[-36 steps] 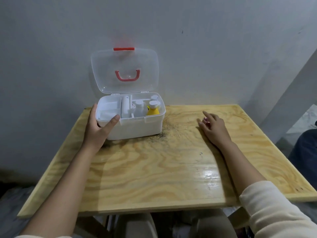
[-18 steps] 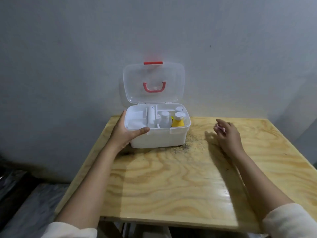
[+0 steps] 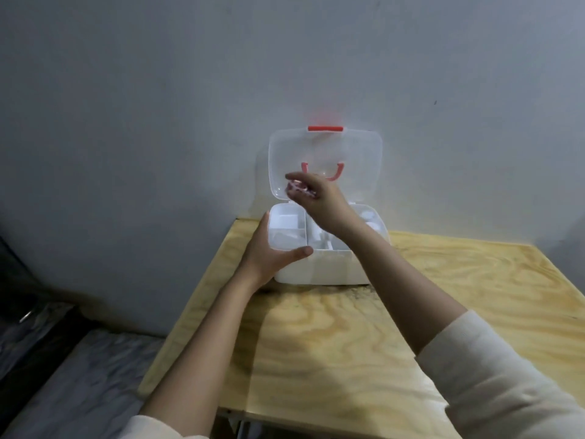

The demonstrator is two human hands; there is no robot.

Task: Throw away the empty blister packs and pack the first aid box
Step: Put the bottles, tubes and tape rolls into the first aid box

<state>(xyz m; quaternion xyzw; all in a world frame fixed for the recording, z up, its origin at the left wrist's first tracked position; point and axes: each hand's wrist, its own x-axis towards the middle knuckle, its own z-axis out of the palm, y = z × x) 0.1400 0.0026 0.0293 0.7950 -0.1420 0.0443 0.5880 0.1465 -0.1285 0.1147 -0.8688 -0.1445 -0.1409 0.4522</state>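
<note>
**Open first aid box with a small pink item held above it**

A white first aid box [image 3: 319,267] is seen standing at the back of a wooden counter [image 3: 348,343], against the wall. Its clear lid [image 3: 351,163] is raised upright, with a red latch on the top edge and a red handle. White dividers split the inside into compartments. A small pink item [image 3: 296,189], blurred, perhaps a blister pack, is held above the left compartments.
</note>
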